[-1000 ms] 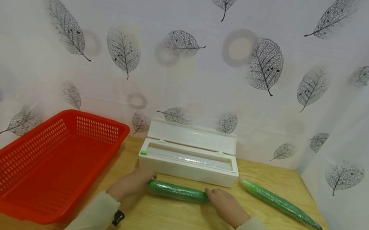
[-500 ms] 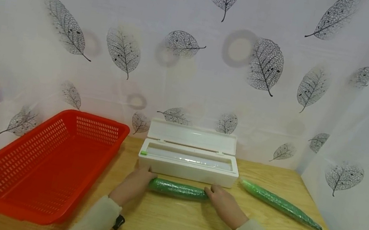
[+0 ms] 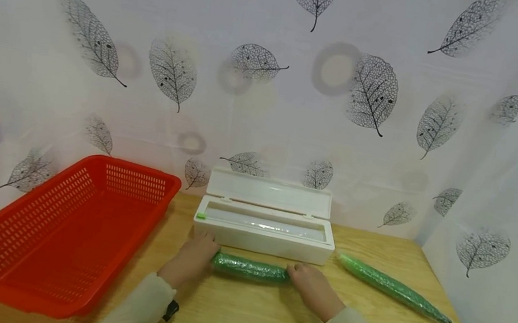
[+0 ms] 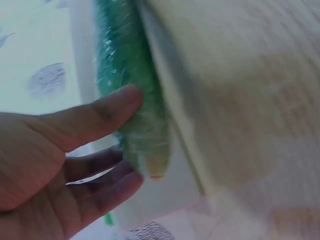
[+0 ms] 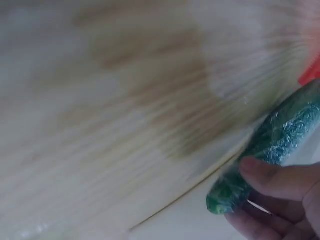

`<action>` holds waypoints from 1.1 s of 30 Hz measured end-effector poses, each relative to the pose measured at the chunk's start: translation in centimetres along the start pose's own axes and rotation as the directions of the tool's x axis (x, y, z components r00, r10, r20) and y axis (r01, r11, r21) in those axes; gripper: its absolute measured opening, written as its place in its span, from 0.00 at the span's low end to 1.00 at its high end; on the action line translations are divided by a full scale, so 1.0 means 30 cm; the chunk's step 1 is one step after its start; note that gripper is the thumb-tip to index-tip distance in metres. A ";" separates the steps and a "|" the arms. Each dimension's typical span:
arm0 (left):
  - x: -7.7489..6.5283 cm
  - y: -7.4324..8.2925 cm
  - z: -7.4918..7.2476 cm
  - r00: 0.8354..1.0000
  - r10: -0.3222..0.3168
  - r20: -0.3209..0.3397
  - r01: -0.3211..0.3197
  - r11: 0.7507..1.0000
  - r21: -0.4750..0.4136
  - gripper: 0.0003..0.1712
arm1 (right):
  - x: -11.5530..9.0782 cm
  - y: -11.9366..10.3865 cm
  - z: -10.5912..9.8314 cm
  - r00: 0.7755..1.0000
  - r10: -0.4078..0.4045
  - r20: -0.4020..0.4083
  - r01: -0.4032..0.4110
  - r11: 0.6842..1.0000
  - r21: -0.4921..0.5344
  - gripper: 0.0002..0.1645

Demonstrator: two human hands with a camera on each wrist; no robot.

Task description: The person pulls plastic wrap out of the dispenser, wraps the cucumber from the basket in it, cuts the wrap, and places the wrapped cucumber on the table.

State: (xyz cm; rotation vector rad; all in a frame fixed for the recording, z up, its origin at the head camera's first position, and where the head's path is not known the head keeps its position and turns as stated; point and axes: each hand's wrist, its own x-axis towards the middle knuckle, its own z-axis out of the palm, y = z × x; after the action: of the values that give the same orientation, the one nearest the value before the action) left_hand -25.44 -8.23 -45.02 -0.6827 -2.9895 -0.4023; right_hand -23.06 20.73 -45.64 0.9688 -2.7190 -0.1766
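Observation:
A green cucumber [image 3: 250, 268] in clear plastic film lies crosswise between my two hands, in front of a white box. My left hand [image 3: 192, 259] grips its left end. In the left wrist view the thumb [image 4: 117, 105] lies over the film and the fingers curl behind the cucumber [image 4: 145, 120]. My right hand [image 3: 315, 290] pinches the other end; the right wrist view shows the thumb [image 5: 270, 177] on top and fingers beneath, with the cucumber's tip [image 5: 220, 200] poking out. A second wrapped cucumber [image 3: 394, 288] lies slantwise on the right, apart from both hands.
The white cling film box [image 3: 261, 242] stands behind the hands with its lid [image 3: 269, 192] raised and a film roll inside. On the left is a large red plastic basket [image 3: 122, 253]. Under everything is a wooden table [image 3: 244, 317], with a leaf-print curtain [image 3: 267, 112] behind.
My left hand has shifted slightly to the right, covering more of the cucumber's left end. Both hands keep hold of the cucumber, which stays in nearly the same place.

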 end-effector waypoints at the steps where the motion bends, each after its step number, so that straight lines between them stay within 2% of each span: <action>1: -0.005 0.000 -0.009 1.000 -0.004 0.018 0.004 1.000 -0.014 0.12 | 0.001 -0.001 -0.002 1.000 -0.003 0.005 0.003 1.000 0.012 0.11; 5: -0.017 0.002 -0.028 0.998 0.009 0.057 -0.007 0.999 -0.031 0.11 | 0.003 -0.003 -0.009 1.000 -0.006 0.019 0.006 1.000 0.028 0.11; 12: -0.015 -0.003 -0.008 0.993 0.022 0.120 -0.031 0.997 0.073 0.17 | 0.012 -0.006 -0.012 0.999 -0.025 0.028 0.025 1.000 -0.001 0.12; 22: 0.006 0.019 -0.010 0.981 -0.004 0.193 -0.030 0.985 0.169 0.18 | 0.012 -0.006 0.003 0.997 -0.073 0.013 0.074 0.995 -0.069 0.14; 27: 0.008 0.014 -0.004 0.981 0.018 0.191 -0.055 0.980 0.192 0.20 | 0.011 -0.002 0.017 0.997 -0.076 -0.017 0.075 0.996 -0.042 0.13; 33: 0.002 0.003 -0.004 0.984 0.055 0.167 -0.077 0.989 0.129 0.17 | 0.012 -0.002 0.016 0.999 -0.050 0.014 0.050 0.999 -0.007 0.12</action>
State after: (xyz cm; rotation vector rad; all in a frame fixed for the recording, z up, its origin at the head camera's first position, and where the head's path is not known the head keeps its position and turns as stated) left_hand -25.45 -8.16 -44.89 -0.8363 -3.0984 -0.1453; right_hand -23.41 20.48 -46.04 1.0375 -2.7064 -0.2034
